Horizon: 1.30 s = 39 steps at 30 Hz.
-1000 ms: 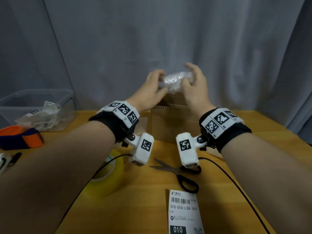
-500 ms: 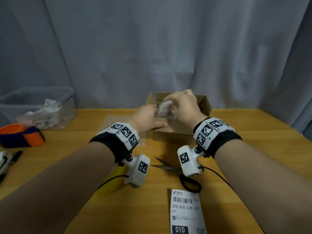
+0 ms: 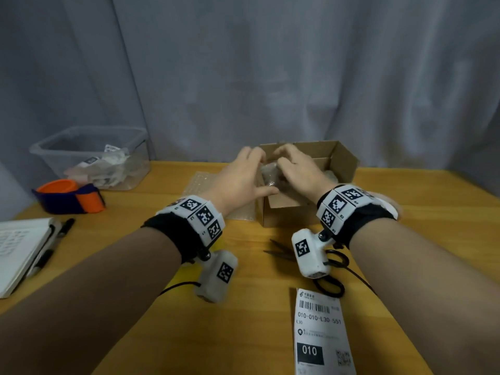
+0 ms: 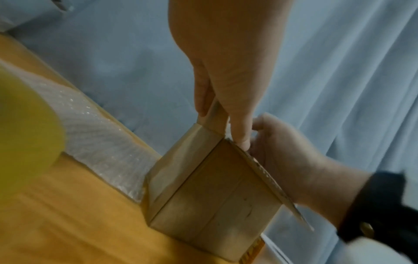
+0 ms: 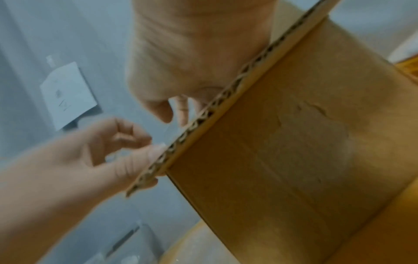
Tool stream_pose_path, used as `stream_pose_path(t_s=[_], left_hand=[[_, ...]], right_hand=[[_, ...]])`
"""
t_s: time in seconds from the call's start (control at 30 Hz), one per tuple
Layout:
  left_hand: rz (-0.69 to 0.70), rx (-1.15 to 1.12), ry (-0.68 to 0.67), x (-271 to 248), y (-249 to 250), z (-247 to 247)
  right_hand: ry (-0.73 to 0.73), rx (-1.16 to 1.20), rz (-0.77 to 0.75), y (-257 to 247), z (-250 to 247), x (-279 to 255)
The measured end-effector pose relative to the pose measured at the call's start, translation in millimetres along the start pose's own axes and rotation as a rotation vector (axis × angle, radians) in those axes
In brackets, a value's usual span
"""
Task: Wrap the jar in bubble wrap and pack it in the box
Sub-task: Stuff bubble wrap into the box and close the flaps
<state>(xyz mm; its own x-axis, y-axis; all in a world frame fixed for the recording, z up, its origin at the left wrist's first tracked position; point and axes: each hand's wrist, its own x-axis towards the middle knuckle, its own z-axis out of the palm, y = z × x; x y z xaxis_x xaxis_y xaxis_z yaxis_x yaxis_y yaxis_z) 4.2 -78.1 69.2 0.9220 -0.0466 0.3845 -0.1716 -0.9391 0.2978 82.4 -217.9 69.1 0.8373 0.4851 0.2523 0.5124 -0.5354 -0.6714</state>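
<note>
A clear plastic bin stands at the far left of the wooden table, holding crumpled papers and labels; in front of it lies a blue-and-orange band; nearer the left edge rests a white notebook with black pens beside it; black-handled scissors lie near the middle; a printed shipping label lies closest; a grey curtain hangs behind.

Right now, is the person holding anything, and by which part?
Yes: the bubble-wrapped jar, inside the open cardboard box. The left hand holds its left side and the right hand its right and top. The exact finger contact is blurred.
</note>
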Motion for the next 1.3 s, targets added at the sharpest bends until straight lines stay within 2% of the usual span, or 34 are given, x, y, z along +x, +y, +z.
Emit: stream_pose_path(t_s=[0.07, 0.13, 0.23, 0.3, 0.37, 0.47, 0.5, 0.6, 0.67, 0.73, 0.8, 0.87, 0.93, 1.0, 1.07, 1.13, 1.2, 1.3], left_hand=[[-0.021, 0.016, -0.020, 4.3, -4.2, -2.9], [-0.035, 0.021, -0.089, 8.5, -10.0, -2.4], [-0.053, -0.005, -0.142, 10.3, -16.2, 0.5], [-0.043, -0.013, -0.147, 8.9, -16.9, 1.4], [-0.035, -0.025, -0.144, 8.6, -17.9, 1.9], [-0.028, -0.030, -0.158, 11.8, -21.8, 1.4], [-0.028, -0.030, -0.168, 12.7, -22.3, 0.5], [-0.008, -0.039, -0.175, 14.4, -21.7, -1.1], [-0.002, -0.042, -0.167, 13.8, -20.0, -2.3], [-0.008, -0.054, -0.155, 13.7, -21.5, -2.2], [-0.017, -0.059, -0.149, 12.0, -22.7, -2.5], [-0.059, -0.094, -0.134, 7.2, -22.7, -4.3], [-0.122, -0.200, -0.060, 1.2, -22.7, -5.4], [-0.220, -0.326, -0.041, -3.9, -23.2, -4.9], [-0.322, -0.340, -0.171, -7.7, -23.2, -1.1], [-0.386, -0.145, -0.411, -10.0, -18.4, 7.5], [-0.417, 0.028, -0.585, -10.5, -14.0, 21.2], [-0.383, 0.161, -0.697, -7.3, -13.3, 42.3]], right_hand=[[-0.045, -0.017, -0.052, 2.5, -3.3, -2.4], [-0.147, -0.164, -0.104, 8.4, -7.2, -2.7], [-0.354, -0.516, -0.055, 8.7, -10.0, -9.0], [-0.423, -0.631, -0.038, 1.3, -12.4, -13.0], [-0.392, -0.521, -0.038, -6.2, -17.8, -15.7], [-0.154, -0.317, -0.134, -6.4, -20.5, -14.9], [-0.185, -0.347, -0.123, -6.9, -19.3, -15.6], [-0.474, -0.547, 0.025, -12.5, -10.4, -19.8], [-0.530, -0.564, 0.095, -18.6, -6.5, -13.4], [-0.543, -0.495, 0.082, -23.4, -4.2, -7.4], [-0.466, -0.369, -0.031, -18.2, -2.2, -4.9], [-0.285, -0.224, -0.126, -7.1, -5.6, -7.9], [-0.143, -0.193, -0.156, 3.8, -16.6, -12.5], [-0.064, -0.206, -0.161, 10.7, -31.4, -19.2], [0.006, -0.223, -0.181, 13.3, -43.7, -25.1], [0.071, -0.263, -0.181, 14.1, -46.5, -30.2], [0.145, -0.291, -0.193, 15.4, -41.5, -35.3], [0.224, -0.300, -0.218, 12.5, -28.8, -44.0]])
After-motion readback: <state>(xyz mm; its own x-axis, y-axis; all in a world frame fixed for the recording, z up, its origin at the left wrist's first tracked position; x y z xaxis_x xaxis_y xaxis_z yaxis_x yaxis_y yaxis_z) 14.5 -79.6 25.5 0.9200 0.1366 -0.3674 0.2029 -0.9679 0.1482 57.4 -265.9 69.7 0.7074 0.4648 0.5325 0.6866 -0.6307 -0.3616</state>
